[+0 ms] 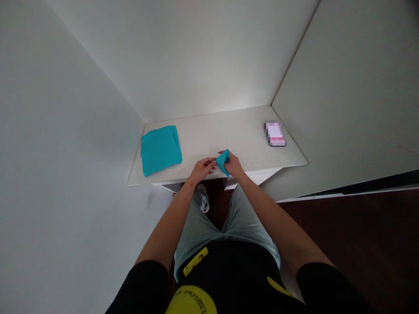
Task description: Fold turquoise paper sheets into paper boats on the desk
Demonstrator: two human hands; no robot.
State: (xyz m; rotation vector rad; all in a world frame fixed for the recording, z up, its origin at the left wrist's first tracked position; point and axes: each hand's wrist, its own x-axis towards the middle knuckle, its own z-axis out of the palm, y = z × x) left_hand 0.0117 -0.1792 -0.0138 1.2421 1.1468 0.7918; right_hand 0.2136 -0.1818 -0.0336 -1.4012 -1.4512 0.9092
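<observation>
A small folded piece of teal paper point(223, 161) is held up over the front edge of a white table point(229, 135). My left hand point(203, 168) pinches its left corner with fingers closed. My right hand point(233, 165) grips its right side, fingers wrapped behind the paper. A stack of flat teal paper sheets point(160, 149) lies on the left end of the table, well apart from both hands.
A blurred phone-like object point(275, 134) lies at the table's right end. White walls close in on the left, back and right. Dark wooden floor point(360, 244) shows to the right, below the table. My legs stand against the table's front edge.
</observation>
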